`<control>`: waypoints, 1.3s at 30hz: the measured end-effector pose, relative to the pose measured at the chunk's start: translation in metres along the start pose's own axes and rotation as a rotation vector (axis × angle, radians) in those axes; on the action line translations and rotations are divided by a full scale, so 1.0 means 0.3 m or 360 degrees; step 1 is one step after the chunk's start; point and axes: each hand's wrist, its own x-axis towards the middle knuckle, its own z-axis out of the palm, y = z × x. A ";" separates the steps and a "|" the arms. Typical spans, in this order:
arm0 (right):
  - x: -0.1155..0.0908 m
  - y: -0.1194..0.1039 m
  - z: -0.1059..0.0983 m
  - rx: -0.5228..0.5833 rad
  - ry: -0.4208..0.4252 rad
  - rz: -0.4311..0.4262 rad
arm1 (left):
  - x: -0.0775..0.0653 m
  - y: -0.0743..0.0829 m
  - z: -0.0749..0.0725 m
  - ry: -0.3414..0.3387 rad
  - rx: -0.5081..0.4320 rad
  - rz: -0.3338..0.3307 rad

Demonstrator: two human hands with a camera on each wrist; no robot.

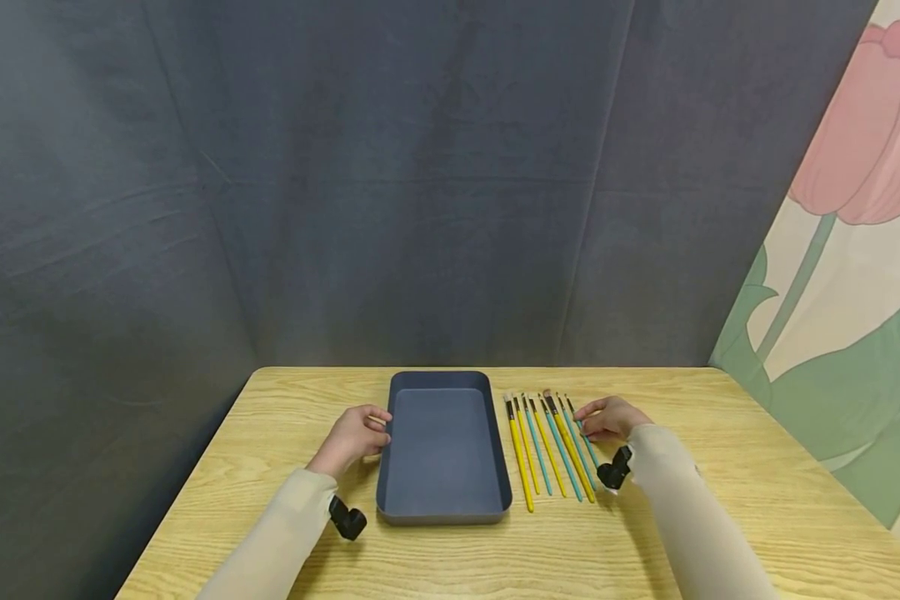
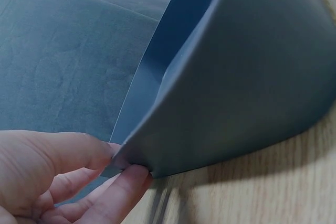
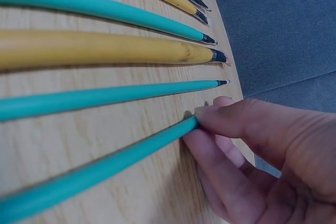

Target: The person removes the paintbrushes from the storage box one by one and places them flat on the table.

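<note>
A dark grey rectangular tray (image 1: 446, 450) lies on the table with its inside bare. At its left side, my left hand (image 1: 356, 433) pinches the rim between thumb and finger; the left wrist view shows the fingertips (image 2: 134, 179) at the tray's outer wall. My right hand (image 1: 611, 417) pinches the rightmost turquoise paintbrush (image 3: 105, 163) near its bristle end, which the fingers hide. Beside it in a row lie several more paintbrushes with yellow and turquoise handles, among them a thick yellow paintbrush (image 3: 105, 48). Their bristles point away from me.
The wooden table (image 1: 435, 567) ends at a dark grey curtain (image 1: 420, 208) behind the tray. On the right rises a wall panel (image 1: 855, 333) painted with a pink tulip. Small black cameras are strapped to both wrists over pale sleeves.
</note>
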 end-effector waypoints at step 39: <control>-0.002 0.000 0.005 -0.0003 0.0012 0.0039 | -0.009 -0.002 0.000 -0.0014 -0.0011 0.0041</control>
